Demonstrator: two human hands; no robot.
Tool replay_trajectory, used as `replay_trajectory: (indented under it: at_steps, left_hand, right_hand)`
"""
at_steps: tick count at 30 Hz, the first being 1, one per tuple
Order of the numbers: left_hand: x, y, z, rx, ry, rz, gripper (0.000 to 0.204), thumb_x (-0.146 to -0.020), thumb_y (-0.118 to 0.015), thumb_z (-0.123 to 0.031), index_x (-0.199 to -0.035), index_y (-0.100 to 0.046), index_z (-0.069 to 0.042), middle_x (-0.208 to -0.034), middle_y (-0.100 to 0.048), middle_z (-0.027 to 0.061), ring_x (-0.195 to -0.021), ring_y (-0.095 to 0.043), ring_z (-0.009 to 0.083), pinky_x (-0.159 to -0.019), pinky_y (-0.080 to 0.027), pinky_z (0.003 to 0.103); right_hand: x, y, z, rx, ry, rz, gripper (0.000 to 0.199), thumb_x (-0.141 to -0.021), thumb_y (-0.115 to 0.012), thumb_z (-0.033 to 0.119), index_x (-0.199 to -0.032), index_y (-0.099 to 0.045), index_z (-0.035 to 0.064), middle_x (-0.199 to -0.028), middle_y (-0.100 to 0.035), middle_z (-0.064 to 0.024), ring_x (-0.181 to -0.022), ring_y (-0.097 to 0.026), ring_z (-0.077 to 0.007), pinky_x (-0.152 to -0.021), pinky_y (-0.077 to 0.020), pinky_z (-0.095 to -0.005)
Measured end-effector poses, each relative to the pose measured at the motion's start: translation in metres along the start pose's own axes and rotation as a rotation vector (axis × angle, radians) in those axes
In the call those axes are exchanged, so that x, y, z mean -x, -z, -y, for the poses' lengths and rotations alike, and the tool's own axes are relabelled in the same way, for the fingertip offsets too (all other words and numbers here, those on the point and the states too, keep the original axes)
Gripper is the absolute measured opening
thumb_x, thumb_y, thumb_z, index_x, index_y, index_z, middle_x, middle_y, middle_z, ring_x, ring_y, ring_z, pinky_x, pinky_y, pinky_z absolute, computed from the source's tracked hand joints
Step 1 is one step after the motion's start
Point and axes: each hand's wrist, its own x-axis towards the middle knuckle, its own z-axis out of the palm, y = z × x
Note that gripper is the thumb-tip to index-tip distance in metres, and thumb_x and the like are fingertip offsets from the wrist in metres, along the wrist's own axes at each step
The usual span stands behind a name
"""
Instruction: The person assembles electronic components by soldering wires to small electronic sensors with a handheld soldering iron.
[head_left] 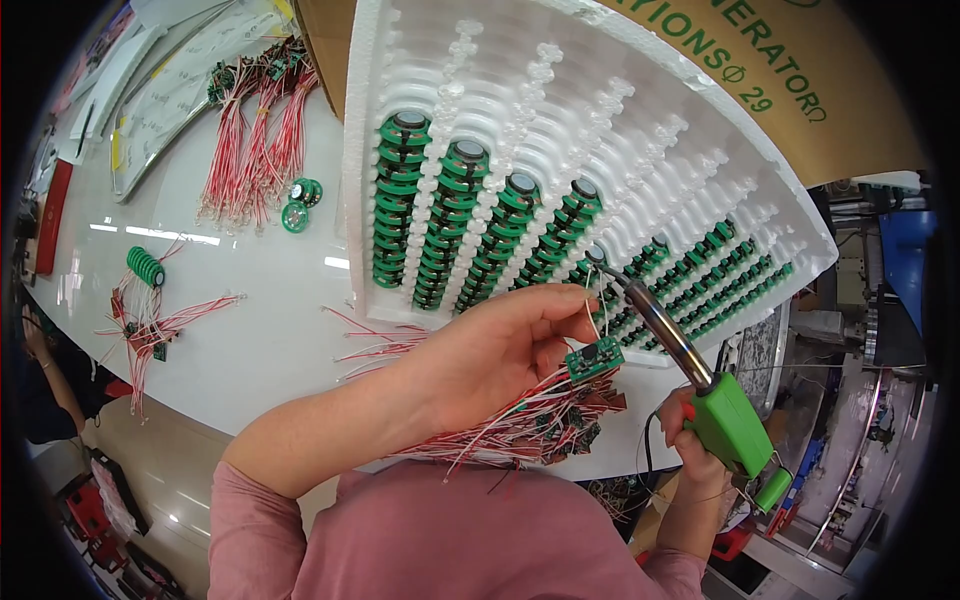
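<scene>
In front of me a white foam tray (pixel 650 110) holds rows of small round speakers (pixel 449 225) with green rims. My left hand (pixel 530 335) reaches to the tray's near side, thumb and fingers pinched on thin wires (pixel 592 300) that run to a small green circuit board (pixel 594 358) hanging below the fingers. My right hand (pixel 690 440) is closed round the green handle of a soldering iron (pixel 735 425). The iron's tip meets the wire ends at a speaker (pixel 597 253) in a middle row; exact contact is too small to tell.
Under my left forearm lies a heap of circuit boards with red and white wires (pixel 560 420). More wired boards (pixel 262 130) lie at the far left, near loose speakers (pixel 297 205). A stack of speakers (pixel 146 266) sits at left. A cardboard box (pixel 800 60) stands behind the tray.
</scene>
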Motion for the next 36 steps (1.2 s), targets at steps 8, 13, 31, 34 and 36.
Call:
replay_trajectory:
  at_steps: [8, 13, 31, 34, 36]
  left_hand:
    - [0.001, -0.001, 0.000, -0.006, 0.003, -0.006, 0.013, -0.084, -0.052, -0.018, -0.090, -0.055, -0.007, -0.083, -0.053, -0.0013, -0.083, -0.049, 0.0087, -0.078, -0.039, 0.023]
    - [0.000, -0.001, 0.000, 0.001, 0.001, -0.028, 0.013, -0.083, -0.052, -0.018, -0.091, -0.055, -0.007, -0.083, -0.053, -0.0008, -0.084, -0.048, 0.0089, -0.078, -0.039, 0.024]
    - [0.000, -0.002, -0.001, -0.008, 0.016, -0.035, 0.012, -0.084, -0.052, -0.020, -0.088, -0.054, -0.009, -0.081, -0.053, -0.0018, -0.079, -0.049, 0.0089, -0.071, -0.042, 0.026]
    - [-0.001, -0.004, 0.001, -0.015, 0.012, -0.051, 0.012, -0.084, -0.052, -0.020, -0.088, -0.054, -0.010, -0.081, -0.052, -0.0021, -0.077, -0.050, 0.0087, -0.070, -0.042, 0.026]
    - [-0.002, -0.003, 0.000, -0.017, 0.014, -0.044, 0.011, -0.084, -0.052, -0.021, -0.088, -0.054, -0.010, -0.080, -0.052, -0.0021, -0.076, -0.050, 0.0087, -0.069, -0.042, 0.026]
  right_hand:
    - [0.000, 0.001, 0.005, -0.251, -0.023, 0.014, 0.014, -0.070, -0.066, 0.016, -0.075, -0.057, 0.0074, -0.068, -0.057, -0.0045, -0.059, -0.056, -0.0193, -0.053, -0.0425, -0.0270]
    - [-0.001, 0.000, 0.003, -0.099, 0.007, 0.014, 0.015, -0.070, -0.066, 0.018, -0.075, -0.056, 0.0080, -0.067, -0.056, -0.0046, -0.057, -0.055, -0.0201, -0.053, -0.0425, -0.0278]
    - [0.000, 0.000, 0.002, -0.195, -0.012, -0.041, 0.013, -0.076, -0.061, 0.020, -0.081, -0.056, 0.0091, -0.068, -0.058, -0.0042, -0.057, -0.057, -0.0208, -0.050, -0.0436, -0.0277]
    - [-0.001, 0.001, 0.005, -0.337, -0.030, -0.004, 0.013, -0.075, -0.062, 0.019, -0.082, -0.057, 0.0088, -0.069, -0.059, -0.0038, -0.059, -0.058, -0.0200, -0.052, -0.0445, -0.0270]
    - [-0.001, 0.002, 0.004, -0.128, 0.012, -0.002, 0.013, -0.075, -0.062, 0.018, -0.082, -0.057, 0.0086, -0.070, -0.060, -0.0032, -0.060, -0.058, -0.0194, -0.053, -0.0447, -0.0266]
